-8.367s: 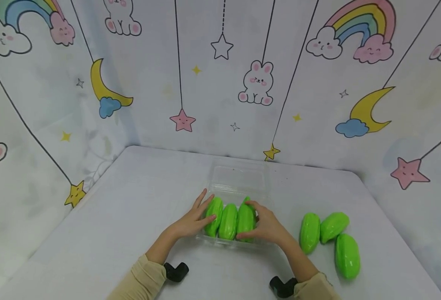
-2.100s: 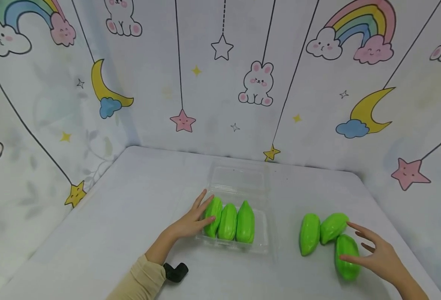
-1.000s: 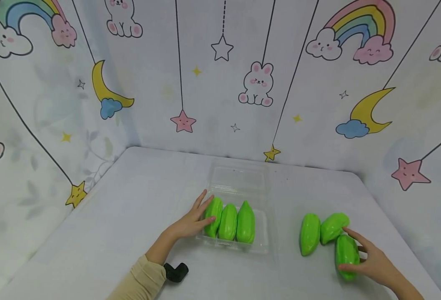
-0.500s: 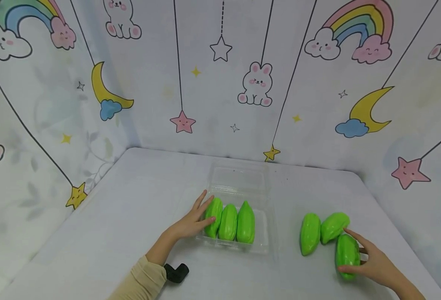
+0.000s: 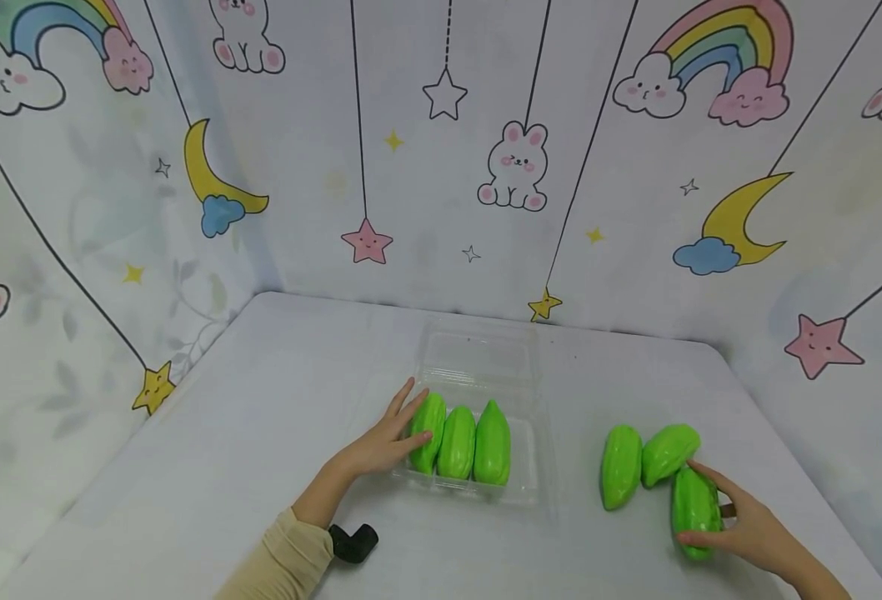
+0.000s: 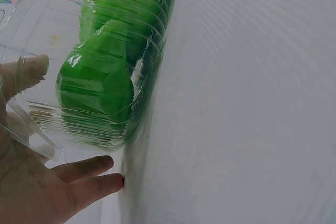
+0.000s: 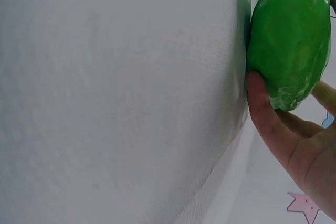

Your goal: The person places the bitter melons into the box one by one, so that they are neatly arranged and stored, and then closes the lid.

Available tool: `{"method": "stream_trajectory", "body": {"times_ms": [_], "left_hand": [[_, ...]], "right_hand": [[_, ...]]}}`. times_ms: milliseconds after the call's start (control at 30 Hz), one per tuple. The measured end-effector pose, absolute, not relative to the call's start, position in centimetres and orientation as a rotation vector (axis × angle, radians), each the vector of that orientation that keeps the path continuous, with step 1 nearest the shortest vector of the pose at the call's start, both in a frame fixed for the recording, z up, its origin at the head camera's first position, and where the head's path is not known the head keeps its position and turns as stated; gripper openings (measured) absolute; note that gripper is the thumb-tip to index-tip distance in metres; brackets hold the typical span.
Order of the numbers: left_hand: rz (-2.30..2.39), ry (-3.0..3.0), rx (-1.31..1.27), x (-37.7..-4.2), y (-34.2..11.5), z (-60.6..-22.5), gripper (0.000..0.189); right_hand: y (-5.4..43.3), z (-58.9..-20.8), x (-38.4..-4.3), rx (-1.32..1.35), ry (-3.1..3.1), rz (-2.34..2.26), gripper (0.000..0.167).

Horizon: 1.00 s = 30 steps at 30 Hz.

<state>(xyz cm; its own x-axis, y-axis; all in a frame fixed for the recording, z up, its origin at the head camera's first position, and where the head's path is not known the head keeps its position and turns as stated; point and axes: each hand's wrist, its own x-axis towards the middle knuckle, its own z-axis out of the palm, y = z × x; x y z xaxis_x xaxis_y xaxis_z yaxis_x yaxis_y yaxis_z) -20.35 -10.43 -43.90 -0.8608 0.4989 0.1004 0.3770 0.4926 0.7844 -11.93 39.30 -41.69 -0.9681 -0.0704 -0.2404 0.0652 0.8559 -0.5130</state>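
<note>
A clear plastic clamshell box (image 5: 525,450) stands with its lid folded back, and three glossy green elongated fruits lie side by side in it. My left hand (image 5: 383,442) rests at the box's left wall, fingers spread and straight. Its thumb reaches over the rim beside the leftmost green fruit (image 5: 428,435). In the left wrist view, fingertips (image 6: 100,182) lie outside the clear wall. On the right, my right hand (image 5: 749,527) grips another green fruit (image 5: 694,508) between thumb and fingers. In the right wrist view, that green fruit (image 7: 291,38) appears to touch the table.
Two more green fruits, one upright (image 5: 621,468) and one slanted (image 5: 669,454), lie left of the gripped one. A black elbow-shaped piece (image 5: 354,543) sits by the left sleeve. The white table (image 5: 283,375) meets a patterned backdrop (image 5: 441,167) behind.
Since the earliest frame, my right hand has left the third fruit in the box and moved right. It hovered over the outer loose fruit, then closed on it. My left hand stays put.
</note>
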Motion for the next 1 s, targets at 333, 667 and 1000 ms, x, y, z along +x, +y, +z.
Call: {"method": "stream_trajectory", "body": {"times_ms": [333,667,1000], "left_hand": [[1.318,2.588,0.781,-20.4,-10.3,-44.0,0.068],[1.323,2.583,0.773,-20.3,-10.4,-43.7,0.068],[1.316,2.587,0.782,-20.4,-10.3,-43.9,0.069]], "right_hand": [[39.5,-41.6,-11.9,-0.021,2.803,-0.845,0.1],[39.3,-40.8,-11.8,-0.075,2.896,-0.865,0.099],[37.3,-39.1,-12.0,-0.174,2.993,-0.921,0.099]]}}
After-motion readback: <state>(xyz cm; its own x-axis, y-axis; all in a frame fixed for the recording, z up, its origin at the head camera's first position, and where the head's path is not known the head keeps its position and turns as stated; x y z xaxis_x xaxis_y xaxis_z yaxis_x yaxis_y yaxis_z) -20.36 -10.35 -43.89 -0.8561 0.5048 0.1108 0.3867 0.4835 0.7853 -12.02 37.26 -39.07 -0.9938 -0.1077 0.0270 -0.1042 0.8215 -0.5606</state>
